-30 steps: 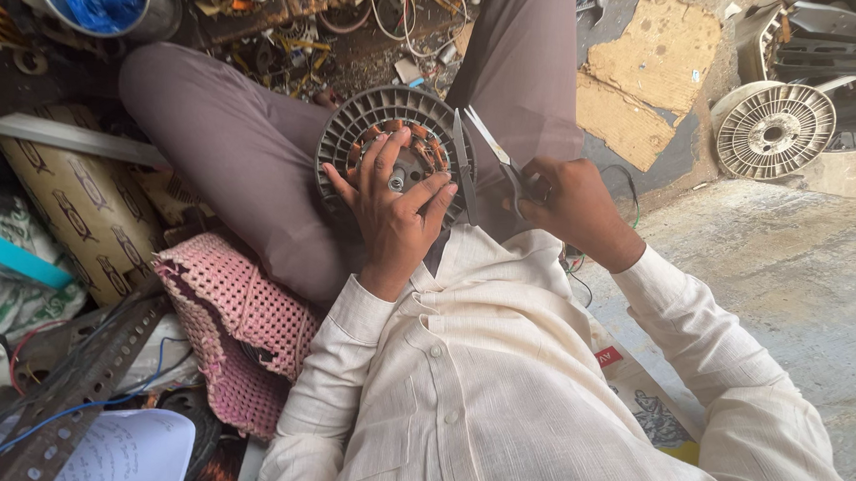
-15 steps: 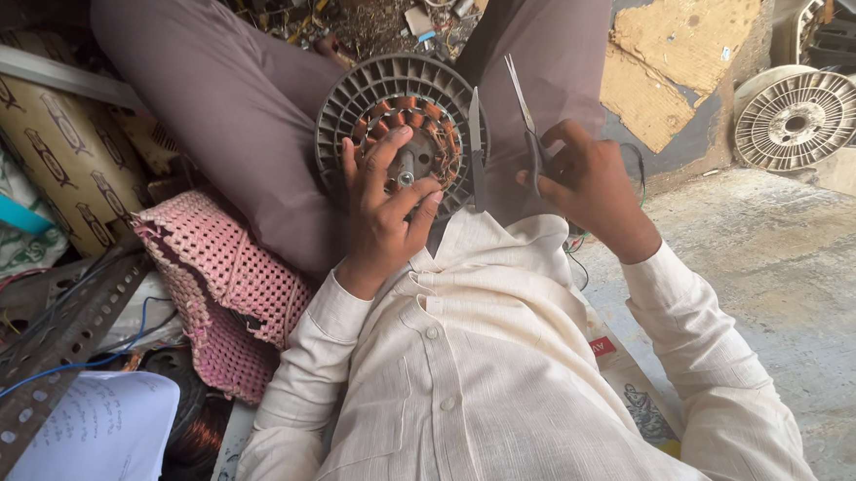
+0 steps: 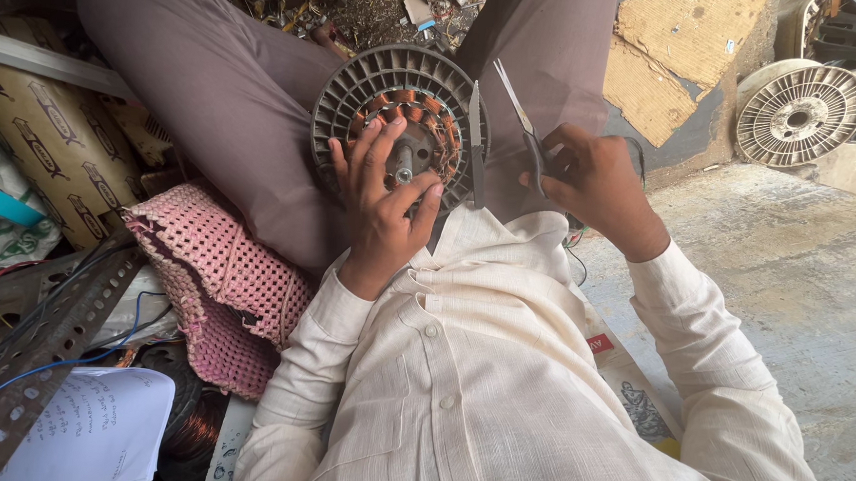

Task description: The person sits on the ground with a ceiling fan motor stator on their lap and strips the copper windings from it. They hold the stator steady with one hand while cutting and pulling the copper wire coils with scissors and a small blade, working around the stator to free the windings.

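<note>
Scissors [image 3: 497, 127] now stand with both blades spread wide in the right hand [image 3: 587, 181], whereas a moment earlier they looked nearly closed and lay lower against the trouser leg; the view has also drawn closer, so the round finned motor stator [image 3: 400, 122] fills more of the lap. That opening, right at the stator's right rim, suggests the blades are being readied for the copper windings [image 3: 425, 109] rather than doing any cutting yet; no wire can be seen between them. The right hand is clenched around the scissor handles, fingers through the loops as far as can be told. The left hand [image 3: 381, 204] lies spread over the stator's lower face, fingertips on the coils and thumb near the central shaft [image 3: 404, 176], pressing it steady rather than gripping. The stator rests between the person's knees, its flat face turned up toward the camera and its shaft axis pointing roughly at the viewer. The scissors' long axis runs from the handles up and away from the body, tips pointing toward the top of the view, one blade nearly upright beside the rim, the other slanting up and left.
</note>
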The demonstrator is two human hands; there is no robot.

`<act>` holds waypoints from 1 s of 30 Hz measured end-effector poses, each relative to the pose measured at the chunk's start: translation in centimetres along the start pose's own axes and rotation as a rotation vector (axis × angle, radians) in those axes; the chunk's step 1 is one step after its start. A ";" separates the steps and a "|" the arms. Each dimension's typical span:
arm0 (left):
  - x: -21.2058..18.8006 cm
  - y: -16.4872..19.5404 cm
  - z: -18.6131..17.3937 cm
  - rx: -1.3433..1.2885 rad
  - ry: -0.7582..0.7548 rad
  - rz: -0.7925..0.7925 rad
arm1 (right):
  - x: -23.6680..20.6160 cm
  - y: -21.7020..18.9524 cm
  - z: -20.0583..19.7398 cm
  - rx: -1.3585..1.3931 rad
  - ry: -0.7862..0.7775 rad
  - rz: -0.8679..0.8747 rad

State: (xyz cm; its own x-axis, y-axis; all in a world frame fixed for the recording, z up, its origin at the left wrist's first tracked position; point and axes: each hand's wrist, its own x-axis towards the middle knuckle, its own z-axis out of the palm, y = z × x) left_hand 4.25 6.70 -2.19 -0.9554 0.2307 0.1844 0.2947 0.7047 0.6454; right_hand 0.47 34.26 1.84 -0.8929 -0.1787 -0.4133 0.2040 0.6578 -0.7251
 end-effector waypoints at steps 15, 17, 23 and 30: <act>0.1 0.0 -0.1 -0.031 0.003 0.018 | 0.2 0.4 0.1 -0.057 0.018 -0.078; 0.4 0.1 0.2 0.001 0.014 0.042 | 0.2 0.5 0.1 -0.052 0.016 -0.077; 0.1 0.0 0.5 -0.009 0.066 0.104 | 0.4 0.9 0.4 -0.043 0.023 -0.075; -0.4 -1.0 -0.5 -0.126 0.273 0.083 | 1.1 1.2 0.6 0.038 0.038 -0.012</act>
State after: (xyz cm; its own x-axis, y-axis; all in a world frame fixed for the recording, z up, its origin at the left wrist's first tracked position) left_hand 4.29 5.57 -2.56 -0.9030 0.0831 0.4215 0.3834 0.5983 0.7035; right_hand -0.07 34.38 0.21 -0.9099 -0.1579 -0.3835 0.2074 0.6276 -0.7504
